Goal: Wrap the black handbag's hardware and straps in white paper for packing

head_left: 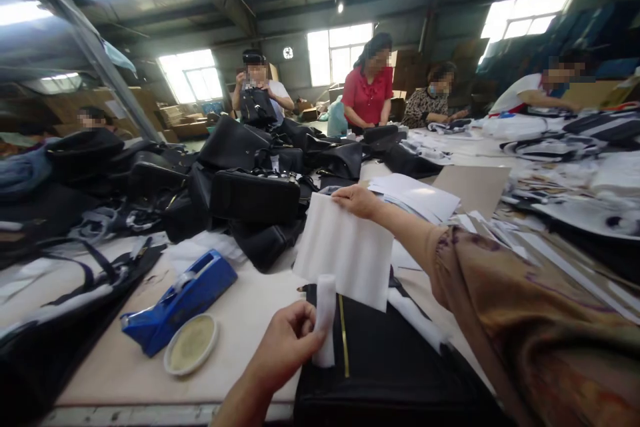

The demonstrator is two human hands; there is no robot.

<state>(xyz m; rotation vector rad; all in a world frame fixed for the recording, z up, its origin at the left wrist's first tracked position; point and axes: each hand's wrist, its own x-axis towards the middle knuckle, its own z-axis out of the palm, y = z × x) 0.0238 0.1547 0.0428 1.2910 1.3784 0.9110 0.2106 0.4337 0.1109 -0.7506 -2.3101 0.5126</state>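
My left hand is closed, pinching a narrow strip of white foam between thumb and fingers. The strip stands upright in front of a black bag that lies at the table's near edge. A gold zipper runs along the bag, and a white wrapped strap crosses its right side. Up and to the right, my right hand grips the top edge of a square white foam sheet. The sheet hangs tilted over the bag's far end and hides part of it.
A blue tape dispenser and a small round dish sit on the left. Black bags are heaped beyond. White sheets and a grey board lie to the right. Several people work across the table.
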